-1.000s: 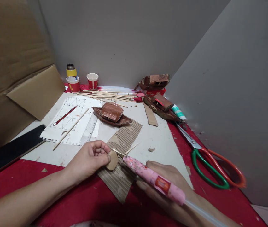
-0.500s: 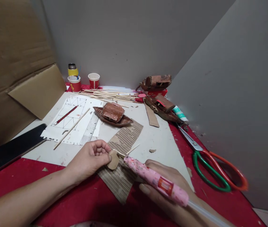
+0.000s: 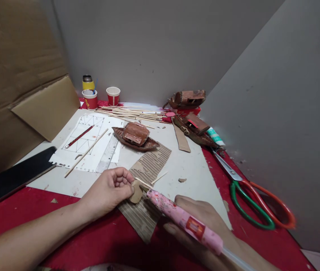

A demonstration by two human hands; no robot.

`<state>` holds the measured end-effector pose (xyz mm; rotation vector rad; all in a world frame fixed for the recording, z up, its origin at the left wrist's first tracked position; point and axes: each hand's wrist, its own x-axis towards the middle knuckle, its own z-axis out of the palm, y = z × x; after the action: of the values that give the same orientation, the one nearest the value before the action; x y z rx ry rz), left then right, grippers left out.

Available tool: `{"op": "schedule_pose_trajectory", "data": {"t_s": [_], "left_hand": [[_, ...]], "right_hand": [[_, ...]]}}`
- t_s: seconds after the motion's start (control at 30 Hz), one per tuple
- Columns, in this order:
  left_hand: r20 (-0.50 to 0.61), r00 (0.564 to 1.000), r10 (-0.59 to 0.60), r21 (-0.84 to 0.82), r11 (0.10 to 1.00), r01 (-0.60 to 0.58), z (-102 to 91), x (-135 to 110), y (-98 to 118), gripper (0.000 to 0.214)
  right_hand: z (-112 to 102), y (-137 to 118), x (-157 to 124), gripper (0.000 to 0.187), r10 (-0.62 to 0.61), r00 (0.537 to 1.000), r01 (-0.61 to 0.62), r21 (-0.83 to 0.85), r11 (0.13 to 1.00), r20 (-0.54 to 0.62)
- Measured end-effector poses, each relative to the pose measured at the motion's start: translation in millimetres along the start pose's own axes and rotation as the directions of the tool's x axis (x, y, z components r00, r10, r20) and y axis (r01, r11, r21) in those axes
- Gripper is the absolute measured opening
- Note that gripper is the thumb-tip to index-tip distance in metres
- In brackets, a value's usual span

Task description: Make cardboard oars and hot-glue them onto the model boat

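Between thumb and fingers my left hand (image 3: 114, 188) pinches a small rounded cardboard piece (image 3: 135, 192) with a thin wooden stick (image 3: 143, 183) along its upper edge. My right hand (image 3: 202, 214) is wrapped round a pink hot glue gun (image 3: 174, 212), a clear glue stick (image 3: 236, 259) poking from its back. The gun's nozzle points left and meets or nearly meets the piece's right edge; exact contact I cannot tell. Beneath both lies a strip of corrugated cardboard (image 3: 153, 162). A brown model boat (image 3: 136, 136) with a roofed cabin sits just beyond.
Large scissors (image 3: 243, 188) with green and orange handles lie at right, near two more model boats (image 3: 195, 130) (image 3: 188, 98). Several sticks (image 3: 131, 113) and paper cups (image 3: 113, 96) stand farther back. A phone (image 3: 23, 173), drawing sheet (image 3: 85, 126) and pencil (image 3: 79, 136) are at left.
The glue gun has shifted slightly left and down at its rear, its nozzle staying by the cardboard piece. My left hand keeps its pinch almost unmoved.
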<state>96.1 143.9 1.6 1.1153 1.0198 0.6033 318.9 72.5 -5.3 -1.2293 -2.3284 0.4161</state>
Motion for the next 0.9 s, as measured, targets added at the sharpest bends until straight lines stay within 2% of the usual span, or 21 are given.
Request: {"op": "schedule_pose_trajectory", "data": {"t_s": [0.07, 0.23, 0.4, 0.53, 0.7, 0.83, 0.9], "left_hand": [[0.000, 1.000, -0.001, 0.001, 1.000, 0.001, -0.1, -0.4, -0.4, 0.020], [0.006, 1.000, 0.003, -0.003, 1.000, -0.003, -0.5, -0.6, -1.0, 0.021], [-0.013, 1.000, -0.004, -0.009, 1.000, 0.004, 0.8, -1.7, 0.1, 0.020], [-0.015, 1.000, -0.004, -0.012, 1.000, 0.004, 1.7, -2.1, 0.4, 0.020], [-0.012, 1.000, -0.002, -0.011, 1.000, 0.002, 1.3, -1.7, -0.4, 0.018], [-0.012, 1.000, -0.009, -0.017, 1.000, 0.009, 1.3, -2.0, 0.2, 0.018], [-0.010, 1.000, -0.014, -0.021, 1.000, 0.014, 1.4, -2.0, 0.5, 0.019]], "right_hand": [[-0.5, -0.3, 0.1, 0.016, -0.012, 1.000, 0.012, -0.023, 1.000, 0.005], [2.1, 1.1, -1.9, 0.020, 0.052, 0.999, -0.052, 0.005, 0.999, -0.013], [7.5, 4.7, -4.2, 0.021, -0.004, 0.999, 0.003, -0.033, 0.999, -0.040], [6.9, 4.2, -3.8, 0.021, 0.035, 0.999, -0.035, 0.007, 0.999, -0.019], [8.9, 5.2, -3.0, 0.023, -0.070, 0.997, 0.068, -0.144, 0.987, -0.011], [10.8, 7.5, -3.4, 0.022, -0.039, 0.998, 0.034, -0.117, 0.993, -0.042], [11.3, 7.4, -3.2, 0.029, -0.075, 0.994, 0.063, -0.138, 0.988, -0.084]]}}
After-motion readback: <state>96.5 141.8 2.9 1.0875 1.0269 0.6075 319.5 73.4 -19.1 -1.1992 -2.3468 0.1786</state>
